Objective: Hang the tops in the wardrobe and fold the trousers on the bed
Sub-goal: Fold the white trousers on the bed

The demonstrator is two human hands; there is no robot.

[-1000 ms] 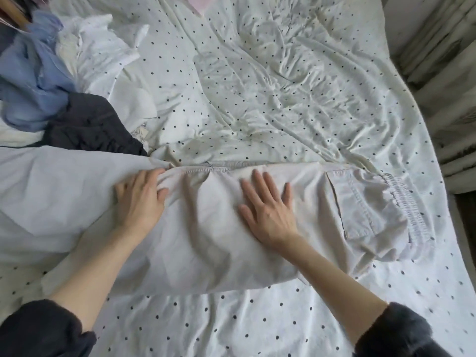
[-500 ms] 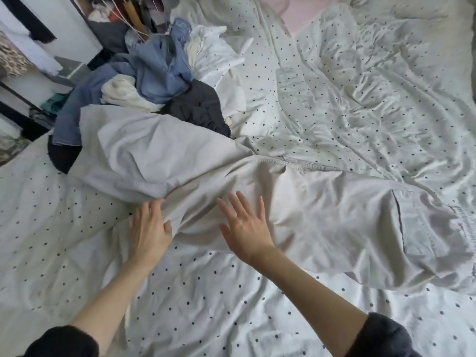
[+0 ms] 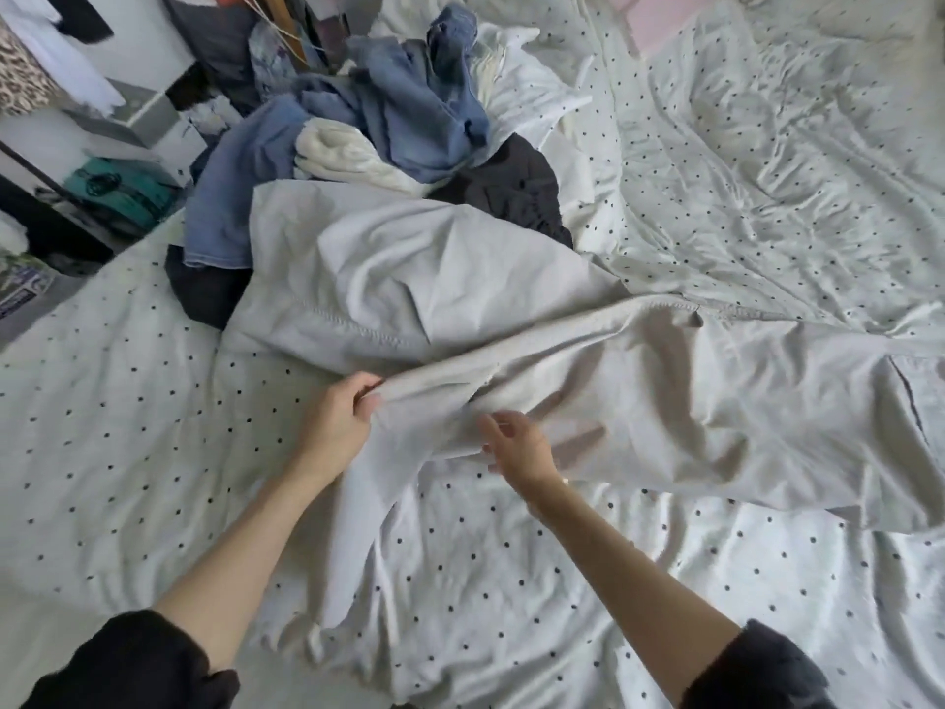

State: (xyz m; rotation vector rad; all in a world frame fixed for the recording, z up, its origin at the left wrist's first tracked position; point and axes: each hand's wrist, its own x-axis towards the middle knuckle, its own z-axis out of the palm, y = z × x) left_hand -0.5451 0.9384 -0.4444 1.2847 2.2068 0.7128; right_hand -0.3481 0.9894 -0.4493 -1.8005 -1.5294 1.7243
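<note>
Over at the left, a heap of clothes (image 3: 388, 130) waits on the bed (image 3: 102, 427), likely the tops not yet hung. The left hand (image 3: 335, 427) pinches a fold of the pale trousers (image 3: 639, 401) between thumb and fingers, seemingly to draw the leg straight. The right hand (image 3: 516, 447) curls its fingers into the near edge, bunching cloth.

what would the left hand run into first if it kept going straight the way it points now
The left hand points up the bed and grips the pale trousers. Straight on lies more of the trousers' upper leg; beyond it, probably the clothes pile, though depth is hard to judge.
</note>
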